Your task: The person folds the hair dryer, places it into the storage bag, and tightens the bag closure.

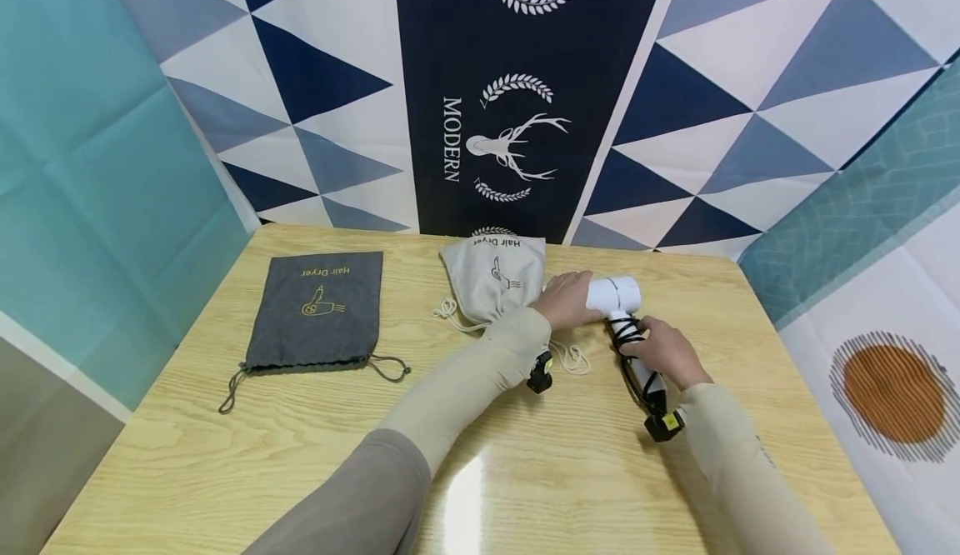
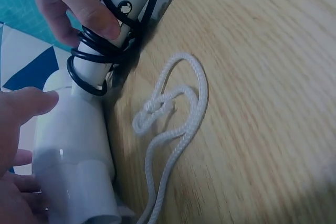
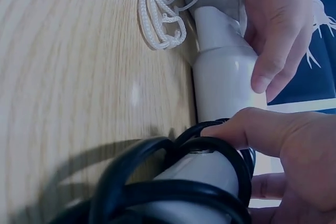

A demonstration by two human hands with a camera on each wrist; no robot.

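Observation:
A white hair dryer (image 1: 613, 295) lies on the wooden table, a black cord (image 2: 97, 51) wound round its handle. My left hand (image 1: 564, 298) holds the barrel near the nozzle, with the thumb on one side and the fingers on the other. On the handle, my right hand (image 1: 667, 351) grips both the handle and the loops of cord. Just left of the dryer sits a light grey drawstring bag (image 1: 491, 276) printed "Hair Dryer", partly covered by my left hand and forearm. Its white drawstring (image 2: 197, 103) trails onto the table below the nozzle.
A dark grey drawstring bag (image 1: 318, 313), also printed "Hair Dryer", lies flat on the table's left side. The wooden table (image 1: 300, 455) meets a patterned cloth backdrop (image 1: 337, 105) at its far edge. Cloth-covered sides stand left and right.

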